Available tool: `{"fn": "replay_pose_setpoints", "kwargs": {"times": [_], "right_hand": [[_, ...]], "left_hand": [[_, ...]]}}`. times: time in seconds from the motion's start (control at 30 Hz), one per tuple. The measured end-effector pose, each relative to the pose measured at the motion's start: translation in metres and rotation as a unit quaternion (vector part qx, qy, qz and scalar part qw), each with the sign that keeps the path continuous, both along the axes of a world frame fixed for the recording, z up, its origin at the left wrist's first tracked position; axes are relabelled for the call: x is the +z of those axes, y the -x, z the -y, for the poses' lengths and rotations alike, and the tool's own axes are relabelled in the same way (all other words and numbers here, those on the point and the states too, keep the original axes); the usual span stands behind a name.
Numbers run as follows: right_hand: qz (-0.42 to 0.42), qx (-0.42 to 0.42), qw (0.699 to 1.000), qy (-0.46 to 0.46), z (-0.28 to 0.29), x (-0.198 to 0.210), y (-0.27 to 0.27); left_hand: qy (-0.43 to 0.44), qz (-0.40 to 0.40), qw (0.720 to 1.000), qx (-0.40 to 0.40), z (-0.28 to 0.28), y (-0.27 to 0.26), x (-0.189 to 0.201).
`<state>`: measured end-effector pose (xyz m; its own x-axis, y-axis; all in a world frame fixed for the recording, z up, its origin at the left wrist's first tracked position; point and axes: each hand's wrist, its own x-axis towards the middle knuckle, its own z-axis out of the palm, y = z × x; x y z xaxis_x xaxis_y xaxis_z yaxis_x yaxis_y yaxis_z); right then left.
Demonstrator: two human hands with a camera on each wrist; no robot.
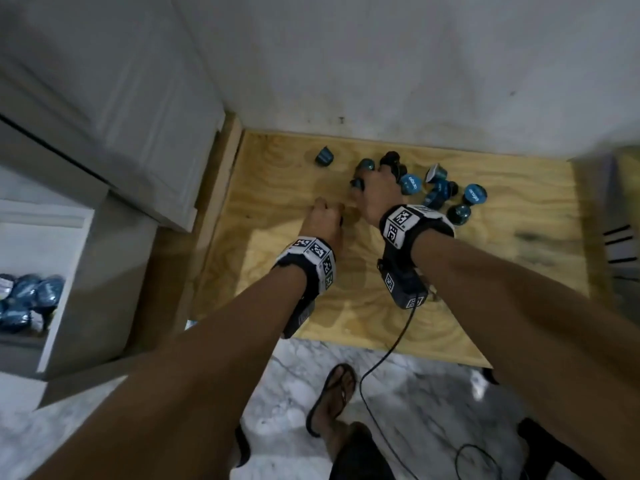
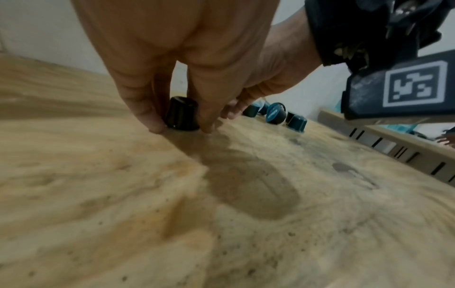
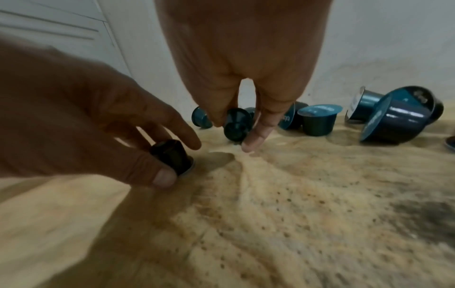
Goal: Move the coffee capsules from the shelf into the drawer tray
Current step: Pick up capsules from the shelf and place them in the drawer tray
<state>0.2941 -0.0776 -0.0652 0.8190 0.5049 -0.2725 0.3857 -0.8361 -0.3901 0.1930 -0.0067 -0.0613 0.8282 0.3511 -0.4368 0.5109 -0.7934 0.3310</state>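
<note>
On the plywood shelf (image 1: 381,306) my left hand (image 1: 329,207) pinches a dark capsule (image 2: 182,115) that stands with its rim down on the wood. Thumb and fingers of that left hand (image 2: 182,127) close on its sides. Just right of it, my right hand (image 1: 367,178) reaches into the pile. Two fingers of the right hand (image 3: 236,132) hold a teal capsule (image 3: 237,124) tilted off the board. Several loose blue capsules (image 1: 440,192) lie to the right, and one capsule (image 1: 325,156) lies alone at the back left. The white drawer tray (image 1: 41,244) at far left holds several capsules (image 1: 27,299).
A white wall (image 1: 415,64) backs the shelf and grey cabinet doors (image 1: 104,98) stand to its left. A slotted rail (image 1: 620,244) borders the right side. Below the shelf edge a black cable (image 1: 381,358) hangs over a marble floor beside a sandalled foot (image 1: 332,393).
</note>
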Motion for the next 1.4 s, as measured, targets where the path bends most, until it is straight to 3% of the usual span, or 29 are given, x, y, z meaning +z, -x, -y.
{"fn": "replay_pose_setpoints", "kwargs": {"times": [0.13,0.27,0.43,0.57,0.77,0.93,1.07,1.23,1.4], "right_hand": [[-0.003,0.007,0.999,-0.047,0.008,0.007,0.004],[-0.034,0.001,0.996,-0.086,0.018,0.024,0.011],[-0.069,-0.005,0.984,-0.165,0.027,0.067,0.034],[-0.118,0.000,0.967,-0.224,0.033,0.115,0.072],[-0.142,0.052,0.966,-0.208,0.015,0.185,0.153],[-0.177,0.064,0.956,-0.223,-0.034,0.230,0.230],[-0.215,0.041,0.953,-0.207,-0.094,0.247,0.290],[-0.251,0.005,0.948,-0.195,-0.186,0.242,0.339],[-0.293,-0.003,0.943,-0.158,-0.281,0.219,0.364]], "left_hand": [[-0.054,-0.022,0.997,-0.043,0.002,0.003,0.002],[-0.036,-0.003,0.999,-0.023,0.002,0.018,0.022],[0.053,0.105,0.990,0.073,0.003,0.054,0.073],[0.182,0.159,0.964,0.109,-0.001,0.095,0.133],[0.300,0.219,0.920,0.127,-0.029,0.175,0.223],[0.247,0.217,0.944,0.039,-0.091,0.250,0.249],[0.231,0.208,0.950,0.017,-0.171,0.310,0.253],[0.147,0.142,0.979,-0.012,-0.293,0.362,0.247],[0.044,0.051,0.997,-0.042,-0.385,0.361,0.217]]}}
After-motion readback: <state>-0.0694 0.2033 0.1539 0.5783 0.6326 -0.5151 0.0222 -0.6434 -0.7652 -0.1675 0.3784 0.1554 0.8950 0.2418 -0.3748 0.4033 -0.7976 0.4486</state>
